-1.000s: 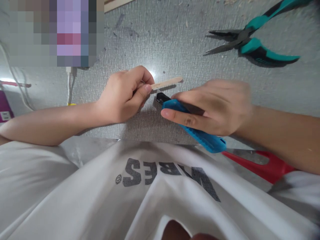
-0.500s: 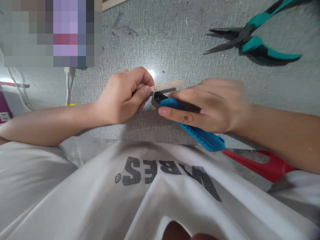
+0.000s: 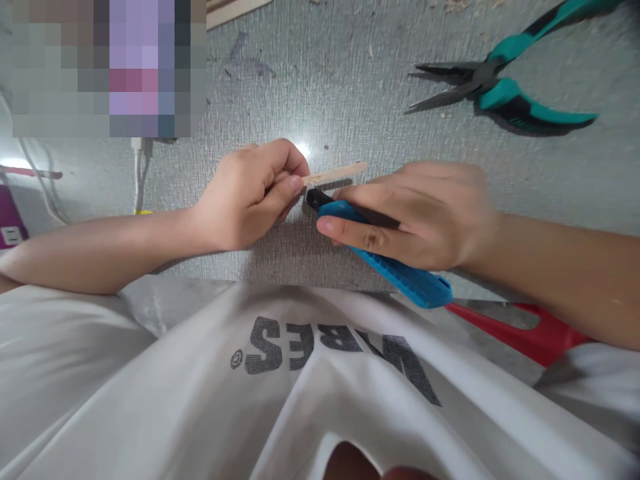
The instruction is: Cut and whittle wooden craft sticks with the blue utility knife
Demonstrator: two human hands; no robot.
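Note:
Between the thumb and fingers of my left hand (image 3: 255,190) is a thin, pale wooden stick (image 3: 340,172), its rounded end pointing right. My right hand (image 3: 420,213) is wrapped round a blue utility knife (image 3: 395,270), thumb laid along its side. The knife's black tip lies just below the stick, close to my left thumb. Its blade is small and hard to make out, so I cannot tell whether it touches the wood.
Long-nose pliers (image 3: 485,80) with teal handles lie jaws apart at the upper right. A white cable (image 3: 137,177) runs below a blurred-out patch at the upper left. Wood shavings (image 3: 465,5) lie at the far edge. A red plastic object (image 3: 555,333) sits below my right forearm.
The whole view has shifted slightly, with the table's things a little lower. Both hands keep their hold, and the knife stays by the stick with hardly any movement.

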